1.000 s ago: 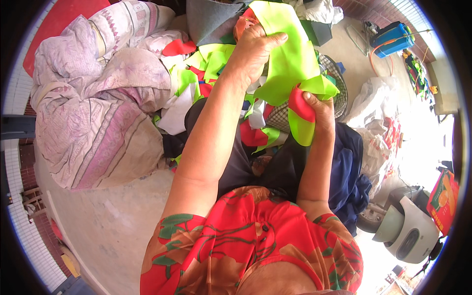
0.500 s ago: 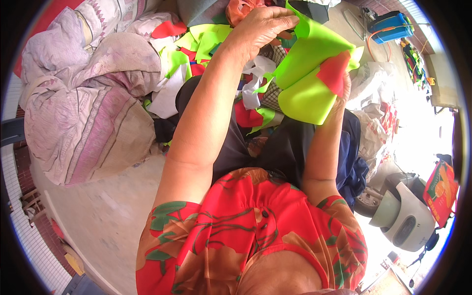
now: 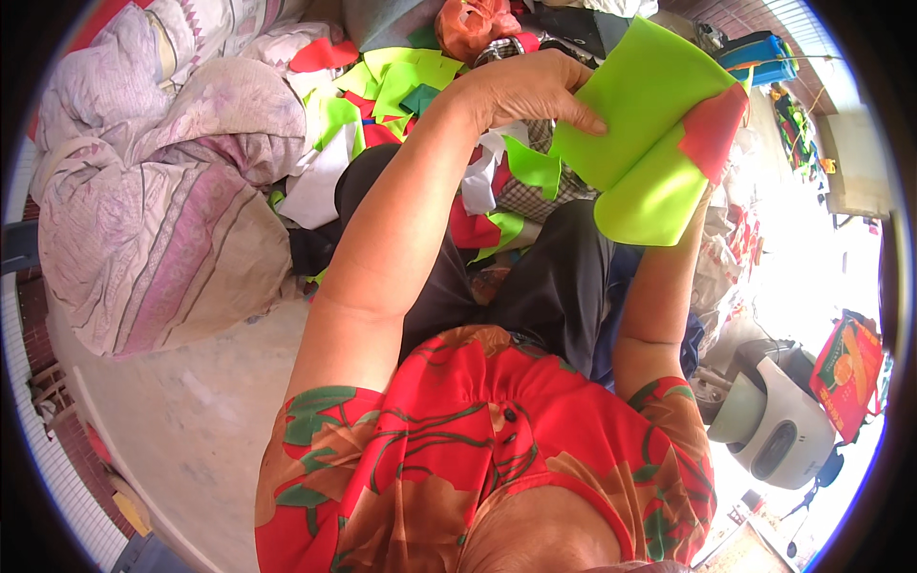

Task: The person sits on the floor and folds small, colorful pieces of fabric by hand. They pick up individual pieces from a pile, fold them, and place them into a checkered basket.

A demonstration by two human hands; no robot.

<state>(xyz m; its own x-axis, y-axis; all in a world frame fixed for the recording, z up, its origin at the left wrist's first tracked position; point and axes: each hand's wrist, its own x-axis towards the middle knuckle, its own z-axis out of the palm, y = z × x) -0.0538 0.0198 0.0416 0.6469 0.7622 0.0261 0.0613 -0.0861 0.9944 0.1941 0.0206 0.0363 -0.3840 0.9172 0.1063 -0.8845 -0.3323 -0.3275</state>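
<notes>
A bright lime-green cloth piece is held up in front of me, with a curved fold or second layer hanging along its lower side. A red cloth piece lies over its right end. My left hand grips the green cloth's left edge, the thumb on the near face and the fingers mostly behind. My right hand holds the right end from behind; the cloth hides nearly all its fingers. Below the left hand, a loose green scrap and a white scrap lie near my knees.
Mixed green, red and white cloth scraps are heaped ahead. Large pale bundled sacks stand at left, an orange plastic bag at the far middle. To my right are a grey-white machine or vehicle part and a red printed bag.
Both hands have shifted right with the green and red cloth. The left hand has also come down slightly, its thumb now lying across the green cloth's left edge.
</notes>
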